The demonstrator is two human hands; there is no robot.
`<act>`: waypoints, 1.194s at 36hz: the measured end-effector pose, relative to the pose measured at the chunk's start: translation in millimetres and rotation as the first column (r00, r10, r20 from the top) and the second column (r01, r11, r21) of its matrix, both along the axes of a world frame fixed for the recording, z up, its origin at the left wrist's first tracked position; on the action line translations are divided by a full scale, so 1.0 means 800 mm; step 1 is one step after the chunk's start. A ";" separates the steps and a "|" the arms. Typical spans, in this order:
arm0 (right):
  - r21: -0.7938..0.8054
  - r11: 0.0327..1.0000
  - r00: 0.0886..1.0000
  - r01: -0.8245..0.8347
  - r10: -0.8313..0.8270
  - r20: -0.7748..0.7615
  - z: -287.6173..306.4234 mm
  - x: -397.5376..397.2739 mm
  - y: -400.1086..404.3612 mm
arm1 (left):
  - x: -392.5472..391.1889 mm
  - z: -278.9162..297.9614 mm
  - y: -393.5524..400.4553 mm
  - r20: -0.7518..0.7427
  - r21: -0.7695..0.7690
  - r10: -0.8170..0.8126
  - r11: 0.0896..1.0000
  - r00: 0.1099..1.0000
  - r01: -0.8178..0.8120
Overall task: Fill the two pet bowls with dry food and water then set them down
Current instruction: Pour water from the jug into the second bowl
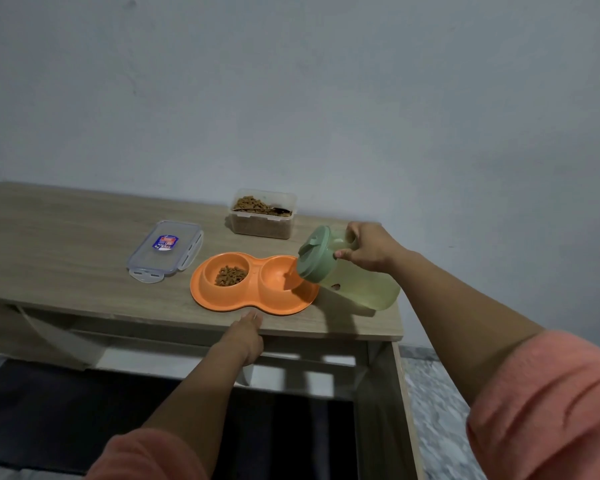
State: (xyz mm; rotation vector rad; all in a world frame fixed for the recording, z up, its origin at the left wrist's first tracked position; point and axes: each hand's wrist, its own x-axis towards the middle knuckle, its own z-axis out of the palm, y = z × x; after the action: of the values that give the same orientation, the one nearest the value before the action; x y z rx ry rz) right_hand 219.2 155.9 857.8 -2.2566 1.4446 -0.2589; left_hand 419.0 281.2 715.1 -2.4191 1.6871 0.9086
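Note:
An orange double pet bowl [201,289] lies on the wooden table [66,237]. Its left cup holds brown dry food [231,275]; its right cup [278,277] shows no food. My right hand [368,245] grips a green water jug [354,278] by its top, tilted with the lid's spout over the right cup. My left hand [246,336] reaches with straight fingers to the table's front edge, fingertips just at the bowl's near rim.
A clear tub of dry food [262,226] with a spoon in it stands at the back by the wall. Its clear lid [165,251] lies left of the bowl. The table's right edge is close to the jug.

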 end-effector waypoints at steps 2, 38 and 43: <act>0.001 1.000 1.000 -0.006 0.006 -0.010 0.001 0.001 0.001 | 0.000 -0.001 -0.001 0.001 0.008 -0.003 1.000 1.000 0.003; -0.034 0.999 1.000 0.017 -0.016 0.006 0.001 -0.003 0.002 | 0.001 -0.006 -0.002 -0.018 0.003 0.011 1.000 1.000 -0.011; 0.008 0.997 0.982 0.078 -0.078 0.169 -0.011 -0.026 0.004 | 0.003 -0.008 -0.001 -0.032 0.003 0.011 1.000 0.999 -0.011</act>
State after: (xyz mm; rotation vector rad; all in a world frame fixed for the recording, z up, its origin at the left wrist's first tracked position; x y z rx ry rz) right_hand 198.8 158.8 849.3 -2.1227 1.4440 -0.4628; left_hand 421.1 280.3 708.3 -2.4271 1.6833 0.9553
